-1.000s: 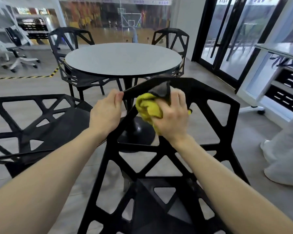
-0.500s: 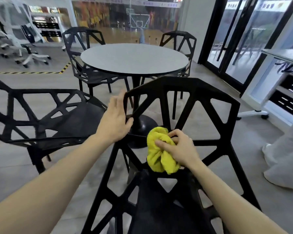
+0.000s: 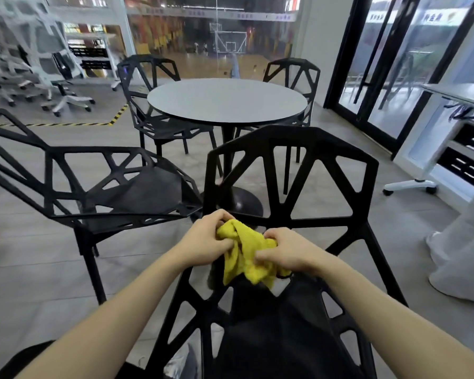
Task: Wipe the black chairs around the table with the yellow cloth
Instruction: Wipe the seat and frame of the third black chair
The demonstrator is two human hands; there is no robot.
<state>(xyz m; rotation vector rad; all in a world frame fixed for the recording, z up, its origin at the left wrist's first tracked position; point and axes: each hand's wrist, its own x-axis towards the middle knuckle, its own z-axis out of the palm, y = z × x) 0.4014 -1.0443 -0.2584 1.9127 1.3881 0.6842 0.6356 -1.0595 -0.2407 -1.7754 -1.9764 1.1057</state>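
The yellow cloth (image 3: 246, 250) hangs bunched between both hands, above the rear of the nearest black chair's seat. My left hand (image 3: 207, 239) grips its left end and my right hand (image 3: 281, 248) grips its right end. That nearest chair (image 3: 290, 149) stands in front of me with its open-frame backrest toward the round grey table (image 3: 226, 101). A second black chair (image 3: 115, 184) stands to the left. Two more black chairs, one at the left (image 3: 148, 86) and one at the right (image 3: 296, 75), stand behind the table.
White office chairs (image 3: 39, 77) crowd the far left behind yellow-black floor tape (image 3: 66, 123). A white wheeled unit (image 3: 449, 138) stands at the right by the black glass doors (image 3: 381, 64). A person's white-clad legs (image 3: 465, 242) are at the right edge.
My left hand left the chair's backrest edge and came down onto the cloth. The cloth went from the top of the backrest down to seat level, and both hands hold it now.
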